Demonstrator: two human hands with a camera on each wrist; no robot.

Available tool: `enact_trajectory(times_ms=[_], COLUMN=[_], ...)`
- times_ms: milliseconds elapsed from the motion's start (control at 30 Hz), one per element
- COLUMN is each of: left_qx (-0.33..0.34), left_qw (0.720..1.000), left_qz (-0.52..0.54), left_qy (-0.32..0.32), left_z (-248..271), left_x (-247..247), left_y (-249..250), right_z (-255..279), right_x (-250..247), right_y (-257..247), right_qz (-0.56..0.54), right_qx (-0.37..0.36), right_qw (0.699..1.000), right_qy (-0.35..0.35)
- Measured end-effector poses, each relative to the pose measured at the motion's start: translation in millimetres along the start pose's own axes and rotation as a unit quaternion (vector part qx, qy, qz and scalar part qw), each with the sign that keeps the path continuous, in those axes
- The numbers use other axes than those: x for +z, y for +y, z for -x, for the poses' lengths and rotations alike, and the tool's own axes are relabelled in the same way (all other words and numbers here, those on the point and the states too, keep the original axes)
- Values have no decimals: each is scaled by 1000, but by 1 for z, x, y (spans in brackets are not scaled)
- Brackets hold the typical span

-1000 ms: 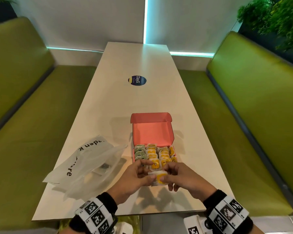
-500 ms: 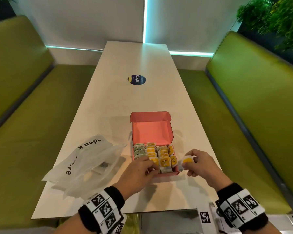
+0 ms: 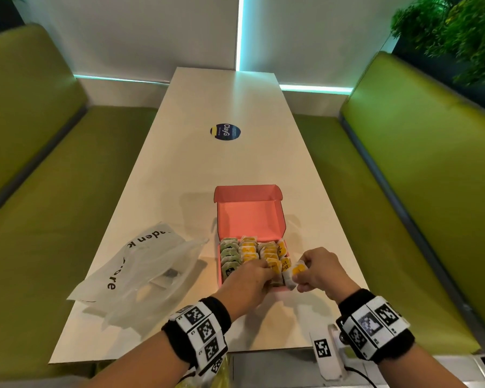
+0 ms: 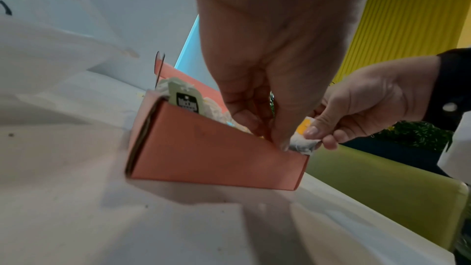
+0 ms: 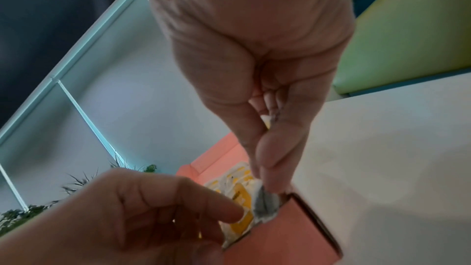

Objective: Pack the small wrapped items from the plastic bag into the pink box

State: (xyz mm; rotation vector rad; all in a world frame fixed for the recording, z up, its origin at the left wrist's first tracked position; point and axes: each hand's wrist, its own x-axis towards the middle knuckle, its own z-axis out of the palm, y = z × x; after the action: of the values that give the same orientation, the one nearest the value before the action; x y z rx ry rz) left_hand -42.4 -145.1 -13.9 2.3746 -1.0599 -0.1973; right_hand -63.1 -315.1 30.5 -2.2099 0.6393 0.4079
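The pink box (image 3: pixel 249 219) sits open on the white table (image 3: pixel 235 163), its lid standing up at the far side and its tray nearly full of small wrapped items (image 3: pixel 252 252): green ones in the left column, yellow ones in the others. The right hand (image 3: pixel 324 271) pinches one more yellow wrapped item (image 3: pixel 293 273) by its crimped white edge between thumb and forefinger, holding it at the near right corner of the box, partly down inside the front wall; the right wrist view shows that grey-white edge just behind the corner of the card. The left hand (image 3: pixel 248 281) reaches into the near part of the tray, its fingers curled downward among the yellow packets next to the held one; whether they grip a packet or only press against it cannot be told. The plastic bag (image 3: pixel 140 273) lies crumpled and flat on the table to the left of the box, apart from it, with black lettering on its upper face and a small dark thing showing through it. Green benches (image 3: pixel 417 177) run along both sides of the table.
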Motion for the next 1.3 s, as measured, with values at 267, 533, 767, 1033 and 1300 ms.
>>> enact_trajectory(times_ms=[267,533,767,1033,1300], left_qx=[-25,-53,-60,-69,-74], left_qw=[998,991,982,982,983], left_qz=[-12,-26,-33,-31,-13], left_qy=[-53,-124,-178,-174,-170], left_z=[-8,-17,-21,-23,-26], left_x=[3,-7,-12,-8,-4], left_y=[-1,7,13,15,12], right_z=[-4,-10,-15,-19,-7], right_x=[4,5,15,25,36], right_y=[-1,-8,-1,7,4], right_qz=[35,67,149,172,272], right_qx=[22,21,3,-17,-52], right_qw=[999,998,989,984,956], right_qy=[1,-7,12,45,96])
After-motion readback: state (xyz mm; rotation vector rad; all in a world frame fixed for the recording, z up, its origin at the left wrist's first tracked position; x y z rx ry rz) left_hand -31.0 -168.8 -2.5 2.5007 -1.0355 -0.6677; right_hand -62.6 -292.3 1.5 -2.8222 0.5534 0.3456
